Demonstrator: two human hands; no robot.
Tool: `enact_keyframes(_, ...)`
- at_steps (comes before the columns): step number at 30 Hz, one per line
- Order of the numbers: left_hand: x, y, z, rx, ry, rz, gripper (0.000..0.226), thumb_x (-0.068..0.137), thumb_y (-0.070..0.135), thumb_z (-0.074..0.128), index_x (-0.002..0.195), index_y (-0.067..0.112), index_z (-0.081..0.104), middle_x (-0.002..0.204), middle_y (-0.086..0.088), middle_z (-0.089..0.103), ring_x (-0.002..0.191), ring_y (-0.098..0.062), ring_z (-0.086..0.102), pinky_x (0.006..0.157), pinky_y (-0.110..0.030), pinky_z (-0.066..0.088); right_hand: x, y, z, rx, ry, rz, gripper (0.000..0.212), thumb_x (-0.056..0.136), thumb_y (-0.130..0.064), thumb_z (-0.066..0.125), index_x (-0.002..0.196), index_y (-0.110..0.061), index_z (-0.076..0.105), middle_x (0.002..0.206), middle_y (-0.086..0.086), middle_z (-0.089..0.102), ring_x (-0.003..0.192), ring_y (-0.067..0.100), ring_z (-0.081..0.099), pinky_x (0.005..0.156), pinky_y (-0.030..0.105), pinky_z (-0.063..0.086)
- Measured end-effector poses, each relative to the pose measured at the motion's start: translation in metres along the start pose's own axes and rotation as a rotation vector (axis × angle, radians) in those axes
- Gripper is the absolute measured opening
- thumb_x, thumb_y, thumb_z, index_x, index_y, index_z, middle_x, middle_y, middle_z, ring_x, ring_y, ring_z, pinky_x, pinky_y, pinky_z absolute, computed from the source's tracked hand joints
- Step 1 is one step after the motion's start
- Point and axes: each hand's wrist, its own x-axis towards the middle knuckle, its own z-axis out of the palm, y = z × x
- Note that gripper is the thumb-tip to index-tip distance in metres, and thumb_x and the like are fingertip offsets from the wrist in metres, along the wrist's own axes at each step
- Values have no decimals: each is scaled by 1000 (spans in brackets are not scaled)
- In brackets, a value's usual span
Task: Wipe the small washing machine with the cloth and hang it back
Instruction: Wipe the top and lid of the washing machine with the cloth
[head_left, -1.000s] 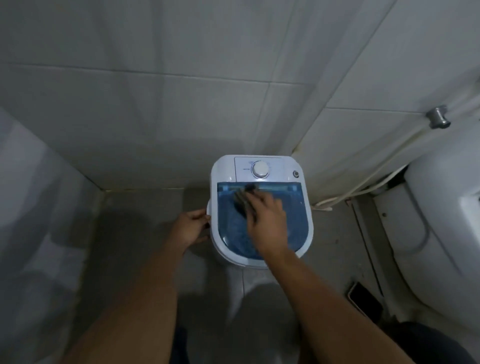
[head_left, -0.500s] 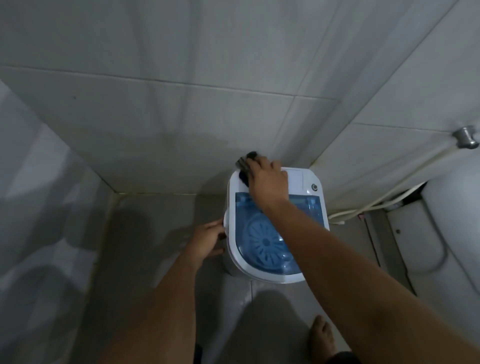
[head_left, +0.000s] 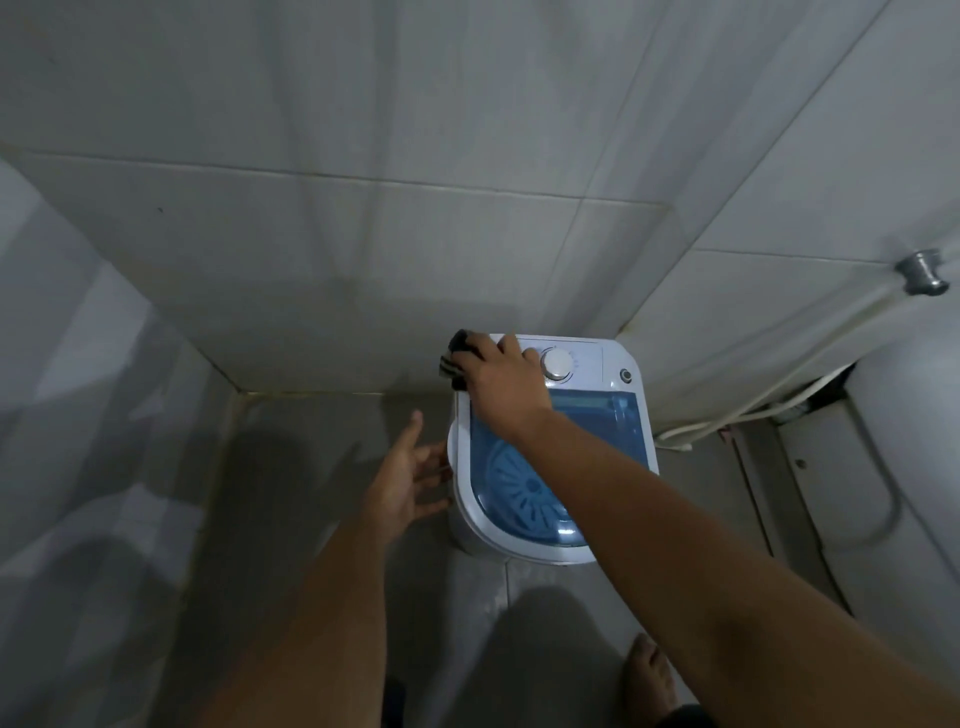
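The small white washing machine with a see-through blue lid stands on the floor in the wall corner. My right hand presses a dark striped cloth on the machine's back left corner, left of the round dial. Most of the cloth is hidden under the hand. My left hand is beside the machine's left side, fingers spread, fingertips at or just off its wall, holding nothing.
Tiled walls close in behind and on both sides. A white hose runs along the right wall to a metal fitting. A white toilet stands at the right. My bare foot is on the floor below the machine.
My right hand slid the cloth from the blue lid up to the control panel, then left to the back left corner, uncovering the dial. My left hand let go of the machine's side and spread open.
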Motion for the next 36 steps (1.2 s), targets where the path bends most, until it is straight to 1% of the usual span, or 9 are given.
enact_keyframes(3, 0, 4, -4, -53, -13, -15, 102, 72, 95, 27, 111, 13, 74, 108, -7, 77, 105, -25, 68, 97, -45, 51, -51, -10, 11, 36, 25, -133, 48, 80, -23, 71, 127, -29, 65, 139, 0, 60, 101, 34, 59, 78, 43, 45)
enact_keyframes(6, -4, 5, -1, -70, -33, -33, 104, 74, 94, 23, 93, 9, 79, 92, -11, 72, 82, -26, 65, 73, -36, 50, -125, -16, 18, 51, 13, -389, 44, 87, -30, 63, 130, -33, 61, 144, -3, 56, 100, 29, 57, 78, 40, 45)
enact_keyframes(11, -4, 3, 4, 24, 67, -15, 93, 76, 92, 26, 100, 15, 72, 109, -6, 74, 104, -24, 66, 90, -43, 52, -172, 16, 15, -10, -58, -718, 37, 100, -30, 47, 136, -34, 55, 152, -3, 50, 108, 28, 58, 82, 42, 48)
enact_keyframes(14, -5, 3, 3, 21, 72, -26, 91, 77, 91, 29, 102, 15, 72, 108, -6, 74, 105, -24, 67, 86, -41, 52, -129, 55, 6, -28, -38, -474, 45, 96, -42, 53, 140, -39, 51, 154, -3, 47, 118, 29, 55, 90, 47, 48)
enact_keyframes(19, -2, 4, 2, 52, 70, -1, 104, 72, 95, 30, 119, 10, 70, 116, -9, 75, 110, -27, 68, 94, -44, 53, -69, 65, -3, 44, 20, 63, 46, 94, -25, 63, 139, -28, 57, 145, 4, 55, 112, 37, 53, 88, 49, 46)
enact_keyframes(23, 4, 2, 3, 56, 95, 7, 89, 79, 88, 36, 102, 11, 72, 100, -9, 78, 99, -27, 70, 98, -44, 51, -107, 2, 16, 172, 78, -39, 45, 91, -32, 54, 136, -33, 58, 142, 0, 57, 105, 35, 57, 80, 44, 46)
enact_keyframes(27, 4, -3, 10, 145, 126, 71, 28, 95, 35, 64, 96, 8, 71, 95, -12, 76, 75, -20, 66, 77, -32, 53, -182, -6, 32, 185, 38, -339, 61, 85, -26, 68, 141, -39, 49, 147, -5, 52, 105, 27, 57, 81, 40, 44)
enact_keyframes(31, 5, -7, 13, 235, 186, 149, 22, 95, 17, 66, 114, 6, 67, 107, -17, 73, 79, -20, 68, 73, -31, 57, -216, 70, 36, 237, 120, -209, 50, 91, -27, 67, 140, -31, 58, 142, 3, 58, 104, 32, 61, 82, 45, 50)
enact_keyframes(36, 5, -9, 16, 277, 197, 177, 3, 97, 17, 63, 95, 16, 66, 100, -12, 71, 76, -16, 67, 78, -34, 56, -184, 129, 39, 324, 265, 256, 46, 94, -22, 61, 140, -26, 60, 134, 11, 60, 106, 37, 58, 90, 49, 51)
